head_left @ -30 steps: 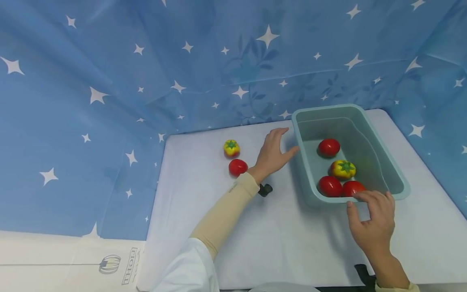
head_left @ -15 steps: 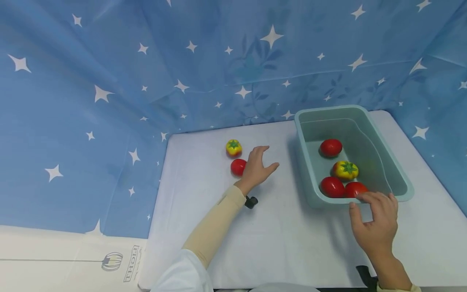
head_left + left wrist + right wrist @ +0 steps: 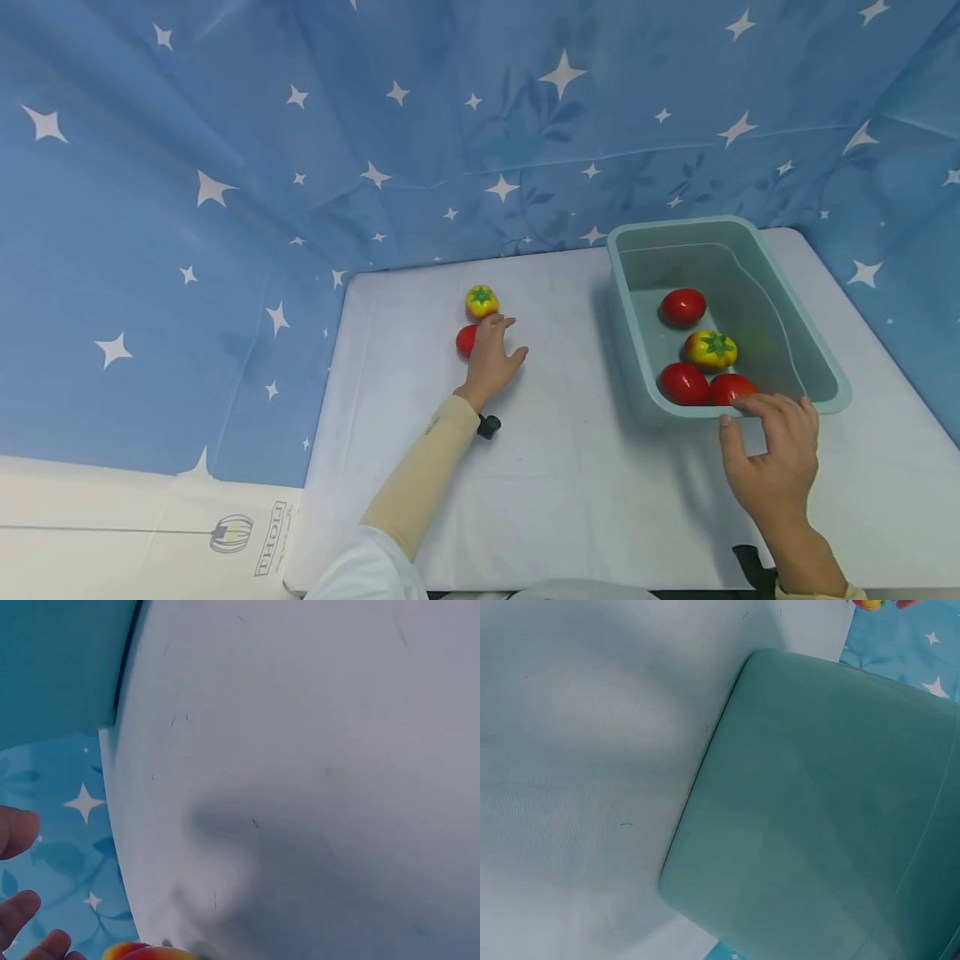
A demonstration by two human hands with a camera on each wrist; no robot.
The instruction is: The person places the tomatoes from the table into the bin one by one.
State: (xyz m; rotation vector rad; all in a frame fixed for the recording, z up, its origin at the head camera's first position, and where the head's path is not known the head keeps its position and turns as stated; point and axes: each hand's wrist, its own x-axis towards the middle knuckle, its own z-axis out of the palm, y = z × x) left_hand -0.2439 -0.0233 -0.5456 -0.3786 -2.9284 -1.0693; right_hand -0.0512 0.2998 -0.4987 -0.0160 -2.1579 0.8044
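In the head view, my left hand (image 3: 491, 357) reaches over a glossy red tomato-like fruit (image 3: 466, 341), fingers loosely bent and thumb apart. The hand covers the fruit's right side, so any contact is unclear. Just beyond lies a small yellow-and-red pepper-like fruit (image 3: 482, 301) with a green top; its edge also shows in the left wrist view (image 3: 150, 952). My right hand (image 3: 772, 458) holds the near rim of a teal plastic bin (image 3: 628, 333), fingers over the edge and thumb outside. Inside are red fruits (image 3: 683, 307) and one yellow-and-red fruit (image 3: 710, 350).
A white-covered table (image 3: 570, 500) carries everything. Behind it and at the left hangs a blue star-patterned cloth (image 3: 420, 125). Printed cream material (image 3: 150, 525) lies at the lower left. In the right wrist view, the bin's outer wall (image 3: 802, 810) fills much of the picture.
My left hand has moved left from beside the bin to the loose red fruit, which has shifted slightly left. The right hand stays at the bin's rim.
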